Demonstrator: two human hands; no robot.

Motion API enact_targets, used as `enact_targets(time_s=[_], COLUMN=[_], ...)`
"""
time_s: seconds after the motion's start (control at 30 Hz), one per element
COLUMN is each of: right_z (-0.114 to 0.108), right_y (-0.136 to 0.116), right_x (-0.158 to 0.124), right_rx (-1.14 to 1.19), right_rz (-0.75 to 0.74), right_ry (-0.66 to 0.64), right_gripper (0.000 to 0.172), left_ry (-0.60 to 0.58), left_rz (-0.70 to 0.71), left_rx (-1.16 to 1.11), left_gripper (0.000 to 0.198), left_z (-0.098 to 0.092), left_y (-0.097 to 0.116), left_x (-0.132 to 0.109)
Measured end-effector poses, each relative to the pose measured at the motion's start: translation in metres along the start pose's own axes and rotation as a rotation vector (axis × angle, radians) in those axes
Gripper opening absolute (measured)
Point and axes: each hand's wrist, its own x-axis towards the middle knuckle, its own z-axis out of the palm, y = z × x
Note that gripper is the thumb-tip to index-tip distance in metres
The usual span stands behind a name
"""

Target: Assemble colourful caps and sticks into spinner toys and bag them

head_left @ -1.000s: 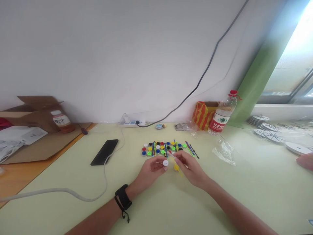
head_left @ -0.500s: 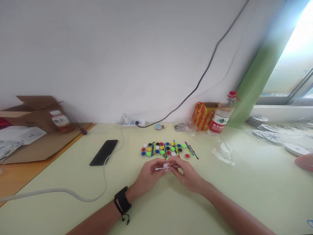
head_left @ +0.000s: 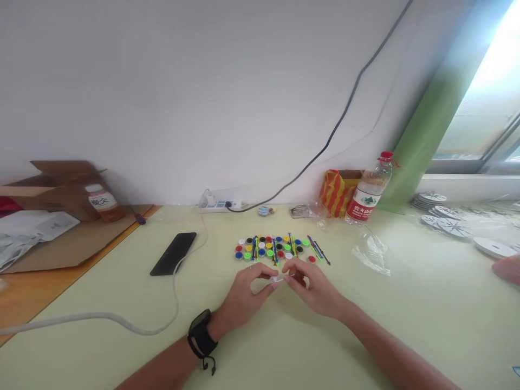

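Observation:
A small white plastic arrow with a white round piece (head_left: 276,279) at its middle is held in front of me, partly covered by fingers. My left hand (head_left: 247,290) pinches its left part between thumb and fingertips. The thumb and fingers of my right hand (head_left: 312,290) are closed on its right end. Just beyond my hands lie rows of round caps, red (head_left: 280,253), blue (head_left: 239,255), yellow, black, green and white. Bundles of thin coloured plastic arrows (head_left: 274,249) rest between them, with a dark arrow (head_left: 323,253) at the right.
A black phone (head_left: 174,253) and a white cable (head_left: 175,287) lie left. Behind are a power strip (head_left: 221,206), a large water bottle (head_left: 363,195) and a plastic bag (head_left: 371,252). A cardboard box (head_left: 69,189) stands far left; printed discs (head_left: 453,227) lie far right.
The white arrow has turned between my fingers, so its left tip no longer shows clearly. My two hands have shifted slightly, and the caps and coloured arrows stay where they were.

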Motion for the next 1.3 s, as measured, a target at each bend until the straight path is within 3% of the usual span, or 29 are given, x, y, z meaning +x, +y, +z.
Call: enact_targets(time_s=[0.17, 0.37, 0.67, 0.83, 0.93, 1.1, 1.17, 1.23, 1.27, 1.3], right_z=[0.0, -0.002, 0.003, 0.0, -0.002, 0.001, 0.002, 0.0, -0.002, -0.004], right_y=[-0.003, -0.007, 0.008, 0.014, 0.012, 0.01, 0.009, 0.006, 0.005, 0.003], right_x=[0.0, 0.0, 0.003, 0.002, -0.001, -0.005, -0.004, -0.004, -0.004, -0.004], right_rx=[0.059, 0.091, 0.131, 0.027, -0.029, -0.01, 0.048, 0.096, 0.123, 0.153], right_rz=[0.005, 0.005, 0.006, -0.04, -0.069, -0.085, -0.078, -0.063, -0.053, -0.042], right_ry=[-0.029, -0.037, 0.042, 0.163, 0.12, 0.074, 0.094, 0.057, 0.0, -0.064], right_gripper=[0.015, 0.018, 0.025, 0.032, 0.035, 0.056, 0.051, 0.032, 0.032, 0.044], left_ry=[-0.037, -0.072, -0.164, -0.06, -0.023, 0.003, 0.012, 0.018, 0.023, 0.026], left_rz=[0.016, -0.039, -0.142, -0.184, -0.217, -0.279, -0.281, -0.273, -0.268, -0.265], left_rx=[0.04, -0.065, -0.509, -0.557, -0.58, -0.602, -0.611, -0.616, -0.619, -0.621], left_gripper=[0.011, 0.009, 0.018, 0.021, 0.023, 0.027, 0.027, 0.028, 0.029, 0.029], left_z=[0.0, 0.003, 0.001, 0.002, 0.003, 0.002, 0.001, 0.002, 0.002, 0.002], left_y=[0.004, 0.0, 0.003, -0.013, -0.02, -0.016, -0.013, -0.013, -0.014, -0.014], left_x=[-0.002, -0.004, 0.002, 0.006, 0.007, 0.008, 0.008, 0.008, 0.007, 0.007])
